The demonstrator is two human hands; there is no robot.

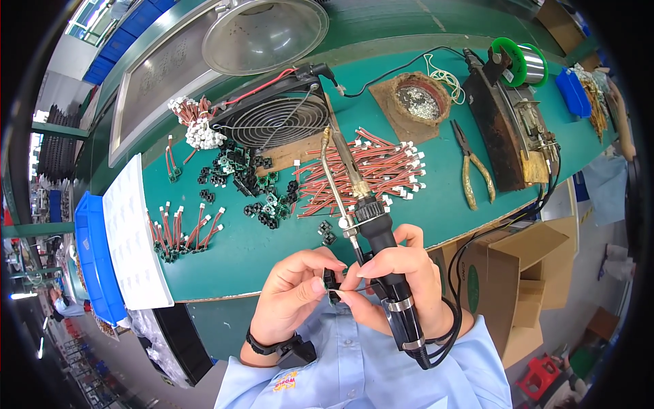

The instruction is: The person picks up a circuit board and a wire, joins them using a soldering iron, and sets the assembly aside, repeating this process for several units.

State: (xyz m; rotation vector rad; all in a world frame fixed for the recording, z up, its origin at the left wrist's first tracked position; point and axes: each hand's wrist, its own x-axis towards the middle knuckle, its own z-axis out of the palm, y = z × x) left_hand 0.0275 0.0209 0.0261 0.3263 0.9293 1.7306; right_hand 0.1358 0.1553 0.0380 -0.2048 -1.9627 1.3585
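Observation:
My left hand [289,290] pinches a small black component [330,278] between thumb and fingertips, just above my shirt front. A soldering iron [377,228] with a black handle and a thin metal feed tube lies in my right hand [414,276], its tip pointing away over the table. The thumb and a fingertip of that same hand meet at the black component, seemingly on something thin, too small to make out. Beyond the iron lies a pile of red-and-white wire leads [364,170] with white connectors. Loose black components [262,204] with green boards sit left of it.
A caged fan [279,116] stands at the back, beside bundled white connectors [201,126]. Pliers [471,167], a round dish of metal scraps [417,101] and a solder spool [524,65] lie right. Finished-looking wired boards [180,235], a white tray [139,238] and a blue bin [95,252] are left.

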